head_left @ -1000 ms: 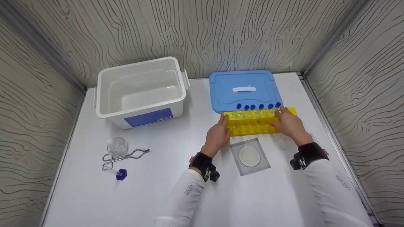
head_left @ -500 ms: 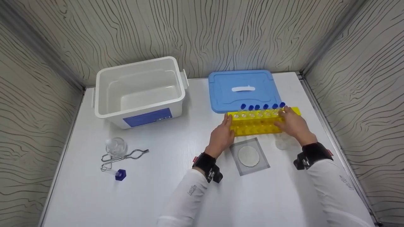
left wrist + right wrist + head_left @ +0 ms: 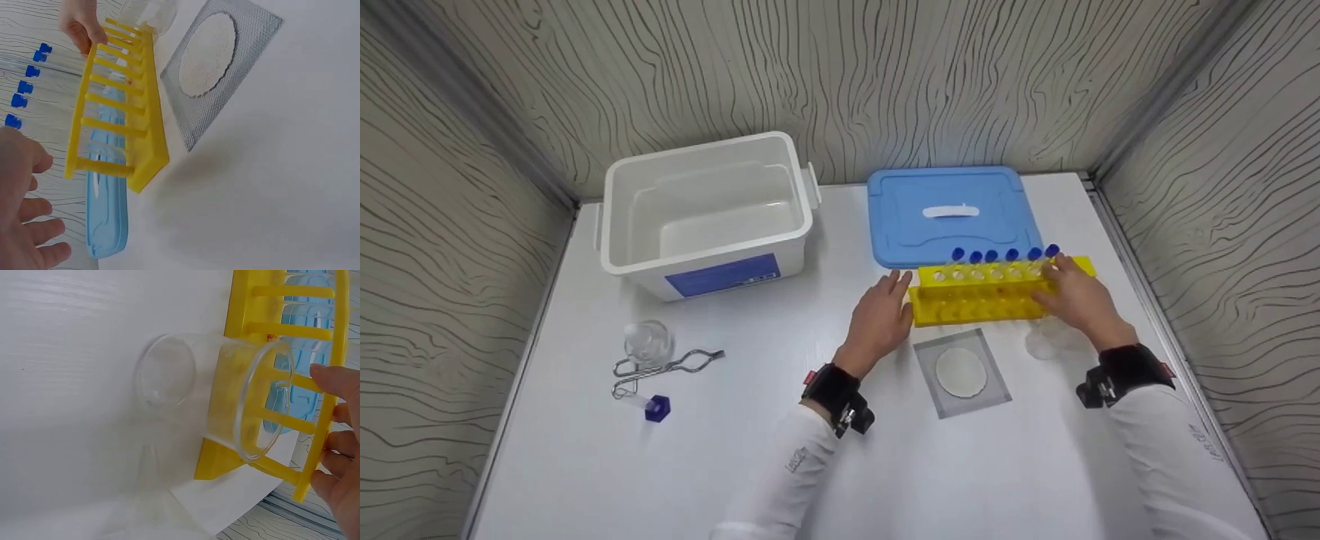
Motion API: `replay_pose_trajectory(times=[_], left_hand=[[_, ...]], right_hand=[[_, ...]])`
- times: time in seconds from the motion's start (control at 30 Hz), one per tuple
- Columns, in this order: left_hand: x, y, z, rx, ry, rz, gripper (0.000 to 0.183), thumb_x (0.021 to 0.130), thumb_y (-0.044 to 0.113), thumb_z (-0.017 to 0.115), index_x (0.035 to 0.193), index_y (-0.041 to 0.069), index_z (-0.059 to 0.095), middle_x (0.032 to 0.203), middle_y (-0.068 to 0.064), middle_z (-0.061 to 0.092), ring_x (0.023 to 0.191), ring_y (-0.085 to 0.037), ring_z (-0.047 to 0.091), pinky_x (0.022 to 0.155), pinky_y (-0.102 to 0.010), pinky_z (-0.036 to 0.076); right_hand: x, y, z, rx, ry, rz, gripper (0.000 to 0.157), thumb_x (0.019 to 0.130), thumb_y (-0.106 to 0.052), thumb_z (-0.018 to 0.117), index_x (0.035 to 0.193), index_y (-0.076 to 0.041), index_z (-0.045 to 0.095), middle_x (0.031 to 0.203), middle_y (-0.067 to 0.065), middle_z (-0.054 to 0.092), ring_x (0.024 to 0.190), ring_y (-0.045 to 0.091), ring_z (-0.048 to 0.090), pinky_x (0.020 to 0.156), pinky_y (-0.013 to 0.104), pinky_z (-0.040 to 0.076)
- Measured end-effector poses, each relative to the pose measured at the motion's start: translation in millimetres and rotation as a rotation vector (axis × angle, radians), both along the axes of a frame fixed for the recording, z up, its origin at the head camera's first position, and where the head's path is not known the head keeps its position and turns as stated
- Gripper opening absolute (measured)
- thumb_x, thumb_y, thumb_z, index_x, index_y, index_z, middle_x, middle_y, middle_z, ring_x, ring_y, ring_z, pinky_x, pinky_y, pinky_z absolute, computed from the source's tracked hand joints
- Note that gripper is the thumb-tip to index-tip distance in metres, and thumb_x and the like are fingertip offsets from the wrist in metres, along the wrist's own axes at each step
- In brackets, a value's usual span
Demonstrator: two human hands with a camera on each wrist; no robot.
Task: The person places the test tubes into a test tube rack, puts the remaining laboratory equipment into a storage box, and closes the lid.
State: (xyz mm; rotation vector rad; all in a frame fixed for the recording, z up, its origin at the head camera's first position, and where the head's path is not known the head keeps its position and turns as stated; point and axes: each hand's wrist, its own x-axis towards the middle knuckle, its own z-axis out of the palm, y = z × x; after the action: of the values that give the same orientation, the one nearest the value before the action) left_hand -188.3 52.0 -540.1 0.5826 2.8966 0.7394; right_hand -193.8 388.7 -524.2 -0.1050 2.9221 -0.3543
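Observation:
A yellow test tube rack (image 3: 979, 306) stands on the white table, holding several clear test tubes with blue caps (image 3: 1012, 255). My right hand (image 3: 1080, 300) grips the top rail near its right end, thumb on one side and fingers on the other in the right wrist view. By the left end is my left hand (image 3: 877, 322), its fingers loosely spread. The left wrist view shows this hand (image 3: 22, 208) apart from the rack. A clear glass beaker (image 3: 225, 394) stands before the rack's right part, below my right hand. In front of the rack lies a wire gauze (image 3: 962, 371) with a round white centre.
Behind the rack lies a blue lid (image 3: 949, 191) with a white handle. A white bin (image 3: 705, 264) stands at the back left. Before it are a clear flask (image 3: 649, 343), metal tongs (image 3: 679, 365) and a small cylinder with a purple hexagonal base (image 3: 657, 409), lying down.
The rack has shifted slightly right relative to the wire gauze. My left hand has let go of its left end and drawn away to the left; the right hand still holds it.

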Motion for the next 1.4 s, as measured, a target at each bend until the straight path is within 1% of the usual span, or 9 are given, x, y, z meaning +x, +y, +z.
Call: replay_pose_trajectory(times=[0.13,0.3,0.43,0.67,0.77,0.9,1.13,1.23,1.4], left_hand=[[-1.8,-20.1,10.0,0.015,0.093,0.022,0.049,0.102,0.024,0.05,0.15,0.014,0.044,0.153,-0.01,0.048,0.139,-0.026,0.05,0.114,-0.038,0.044],[-2.7,-40.5,26.0,0.054,0.133,0.046,0.044,0.102,0.024,0.051,0.144,0.014,0.051,0.151,-0.01,0.05,0.14,-0.026,0.05,0.112,-0.039,0.047],[-4.2,-61.9,38.2,0.066,0.196,0.061,0.041,0.101,0.022,0.052,0.142,0.014,0.054,0.15,-0.01,0.051,0.141,-0.028,0.048,0.111,-0.041,0.048],[-12.4,-117.3,50.0,0.121,0.349,0.123,0.039,0.098,0.014,0.057,0.136,0.008,0.058,0.145,-0.017,0.055,0.138,-0.036,0.049,0.111,-0.047,0.047],[-15.9,-141.2,52.9,0.142,0.391,0.162,0.038,0.097,0.012,0.058,0.135,0.006,0.059,0.144,-0.02,0.055,0.138,-0.039,0.049,0.111,-0.049,0.046],[-18.6,-167.8,54.0,0.113,0.41,0.198,0.039,0.097,0.013,0.058,0.136,0.007,0.058,0.145,-0.021,0.054,0.138,-0.04,0.048,0.11,-0.051,0.046],[-25.2,-203.5,56.3,0.012,0.435,0.18,0.044,0.097,0.012,0.057,0.14,0.004,0.053,0.148,-0.022,0.05,0.141,-0.041,0.044,0.119,-0.051,0.037],[-28.9,-217.9,55.3,0.018,0.422,0.195,0.045,0.097,0.011,0.056,0.141,0.003,0.052,0.148,-0.023,0.05,0.141,-0.042,0.043,0.119,-0.052,0.035],[-32.8,-239.5,52.5,0.051,0.39,0.235,0.044,0.099,0.012,0.055,0.142,0.005,0.052,0.147,-0.022,0.051,0.141,-0.041,0.044,0.116,-0.052,0.039]], right_hand=[[-1.4,5.4,-1.1,-0.012,-0.026,-0.014,0.064,0.097,-0.029,0.059,0.143,0.012,0.041,0.152,0.042,0.024,0.132,0.06,0.037,0.104,0.068,0.039],[-2.2,14.7,-2.9,-0.018,-0.04,-0.029,0.064,0.098,-0.029,0.058,0.144,0.011,0.039,0.153,0.042,0.021,0.132,0.061,0.034,0.104,0.069,0.037],[-3.1,19.2,-3.6,-0.021,-0.029,-0.02,0.065,0.098,-0.028,0.059,0.144,0.012,0.039,0.152,0.042,0.022,0.13,0.062,0.035,0.103,0.07,0.038],[-2.9,31.1,-2.4,-0.036,-0.061,-0.039,0.067,0.098,-0.03,0.058,0.144,0.013,0.036,0.151,0.043,0.02,0.132,0.063,0.032,0.106,0.07,0.035],[-3.0,37.4,-1.5,-0.031,-0.065,-0.041,0.069,0.098,-0.031,0.058,0.145,0.013,0.035,0.152,0.043,0.02,0.132,0.063,0.031,0.106,0.071,0.033],[-3.8,43.5,-0.4,-0.035,-0.092,-0.069,0.07,0.098,-0.033,0.059,0.146,0.013,0.034,0.153,0.042,0.017,0.133,0.063,0.028,0.108,0.072,0.031],[-2.8,51.5,0.2,-0.027,-0.132,-0.111,0.075,0.099,-0.038,0.056,0.149,0.011,0.029,0.155,0.041,0.015,0.134,0.063,0.027,0.109,0.072,0.028],[-2.1,53.7,0.2,-0.021,-0.134,-0.114,0.075,0.099,-0.039,0.056,0.149,0.011,0.029,0.154,0.041,0.015,0.134,0.063,0.027,0.109,0.073,0.027],[-1.3,57.2,1.1,-0.019,-0.128,-0.116,0.073,0.099,-0.037,0.056,0.148,0.012,0.031,0.154,0.041,0.016,0.134,0.063,0.026,0.109,0.073,0.026]])
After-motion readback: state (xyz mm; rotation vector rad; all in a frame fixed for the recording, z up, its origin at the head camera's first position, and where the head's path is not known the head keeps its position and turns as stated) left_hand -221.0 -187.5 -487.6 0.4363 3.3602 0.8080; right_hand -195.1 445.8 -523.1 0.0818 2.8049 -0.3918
